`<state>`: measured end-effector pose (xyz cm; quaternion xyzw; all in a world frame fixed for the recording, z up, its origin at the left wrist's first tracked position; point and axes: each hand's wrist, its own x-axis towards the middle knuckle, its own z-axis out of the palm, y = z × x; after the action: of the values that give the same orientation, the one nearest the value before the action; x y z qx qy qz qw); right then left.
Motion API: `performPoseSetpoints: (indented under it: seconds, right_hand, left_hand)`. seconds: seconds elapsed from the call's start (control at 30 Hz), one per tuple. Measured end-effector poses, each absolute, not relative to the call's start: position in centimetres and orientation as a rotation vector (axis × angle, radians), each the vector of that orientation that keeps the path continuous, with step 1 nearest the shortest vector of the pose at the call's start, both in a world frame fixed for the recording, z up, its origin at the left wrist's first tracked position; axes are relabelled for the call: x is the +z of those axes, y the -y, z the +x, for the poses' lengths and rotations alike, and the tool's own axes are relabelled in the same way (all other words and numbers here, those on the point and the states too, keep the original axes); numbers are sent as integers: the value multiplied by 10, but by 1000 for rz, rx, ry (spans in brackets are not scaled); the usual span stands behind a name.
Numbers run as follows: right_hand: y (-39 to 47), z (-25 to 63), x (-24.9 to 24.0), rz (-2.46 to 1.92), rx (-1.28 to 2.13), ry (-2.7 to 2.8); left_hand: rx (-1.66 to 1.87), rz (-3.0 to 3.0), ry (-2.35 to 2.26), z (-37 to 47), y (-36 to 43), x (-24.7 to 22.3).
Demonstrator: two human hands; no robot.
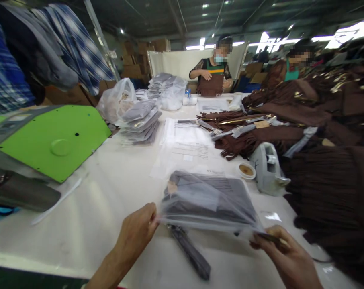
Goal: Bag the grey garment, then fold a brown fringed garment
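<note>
A clear plastic bag (206, 200) with a dark flat item inside lies on the white table in front of me. My left hand (141, 222) is closed on the bag's near left corner. At its near right corner my right hand (278, 245) pinches the plastic, and a thin dark object shows between those fingers. A dark strap in clear wrapping (189, 251) rests on the table between my hands, partly below the bag's near edge.
A green machine (55, 140) stands at left, beside stacked bagged items (141, 122). A grey tape dispenser (268, 168) and small round container (246, 171) sit right of the bag. Brown fringed pieces (332, 192) cover the right side. Two people (213, 74) are across the table.
</note>
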<state>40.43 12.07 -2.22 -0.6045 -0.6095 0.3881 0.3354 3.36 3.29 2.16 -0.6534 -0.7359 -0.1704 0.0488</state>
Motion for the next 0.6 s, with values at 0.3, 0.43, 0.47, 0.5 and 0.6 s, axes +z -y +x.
performPoseSetpoints:
  seconds: [0.3, 0.43, 0.47, 0.5, 0.6]
  right_hand:
    - [-131, 378, -20, -1442, 1129, 1428]
    - [-126, 386, -12, -1400, 836, 1774]
    - [-125, 387, -12, -1370, 741, 1875]
    - [-124, 388, -13, -1321, 643, 1976]
    - [-117, 387, -21, -1123, 384, 2240]
  left_hand:
    - [-679, -2924, 1447, 172, -63, 13]
    - [-662, -2941, 1533, 199, -91, -11]
    - [-646, -2942, 1573, 200, -96, -17]
    - [-632, -2935, 1612, 200, -101, -23]
    - [-603, -2931, 1635, 194, -112, -39]
